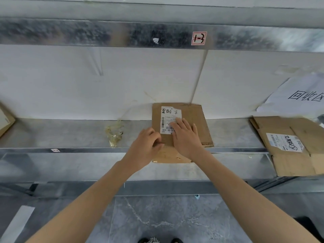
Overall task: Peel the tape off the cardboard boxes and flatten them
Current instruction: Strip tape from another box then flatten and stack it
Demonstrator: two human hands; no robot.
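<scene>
A flattened brown cardboard box (196, 120) with a white shipping label (168, 116) lies on the metal shelf (70, 135), its near end hanging over the shelf's front edge. My right hand (185, 137) lies flat on it, fingers spread, covering the label's lower corner. My left hand (147, 146) is at the box's left edge with fingers curled, pinching that edge; whether tape is between the fingers is hidden. A crumpled wad of clear peeled tape (114, 133) sits on the shelf to the left.
Another flattened box (287, 151) with a label lies at the right, overhanging the shelf. A white sheet with large characters (298, 95) leans behind it. A box corner (5, 120) shows at far left. A white panel backs the shelf.
</scene>
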